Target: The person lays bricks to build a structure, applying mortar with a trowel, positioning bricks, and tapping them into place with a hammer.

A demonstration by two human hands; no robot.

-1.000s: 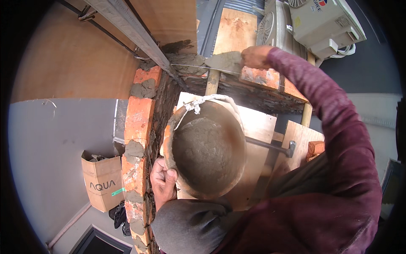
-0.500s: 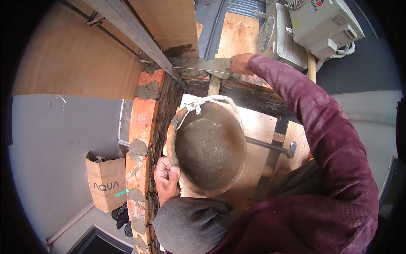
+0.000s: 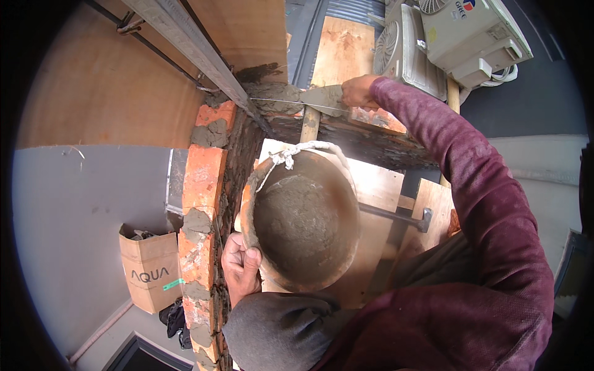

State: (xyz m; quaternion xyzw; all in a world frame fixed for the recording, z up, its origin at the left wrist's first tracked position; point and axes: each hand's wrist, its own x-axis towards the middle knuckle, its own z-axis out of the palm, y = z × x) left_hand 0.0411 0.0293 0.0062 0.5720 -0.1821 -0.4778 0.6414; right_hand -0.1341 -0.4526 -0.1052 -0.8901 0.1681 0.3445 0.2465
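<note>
My left hand (image 3: 241, 272) grips the near-left rim of a round bucket (image 3: 302, 219) holding grey mortar, with white rope tied on it. My right hand (image 3: 360, 91) is closed around a trowel whose mortar-smeared blade (image 3: 322, 99) lies on the mortar bed (image 3: 274, 93) along the back brick wall, beside a taut white string. Its handle is hidden in my fingers. Orange bricks (image 3: 378, 116) are just right of that hand.
A mortared brick wall (image 3: 202, 181) runs down my left, beside a metal upright (image 3: 189, 43). Wooden boards (image 3: 377, 179) and a hammer (image 3: 426, 219) lie under the bucket. Air-conditioner units (image 3: 470, 43) are at back right, a cardboard box (image 3: 148, 278) at lower left.
Over the last second my right hand moved left and a little nearer along the back wall with the trowel, uncovering more of the wooden board behind. My left hand stays on the bucket rim.
</note>
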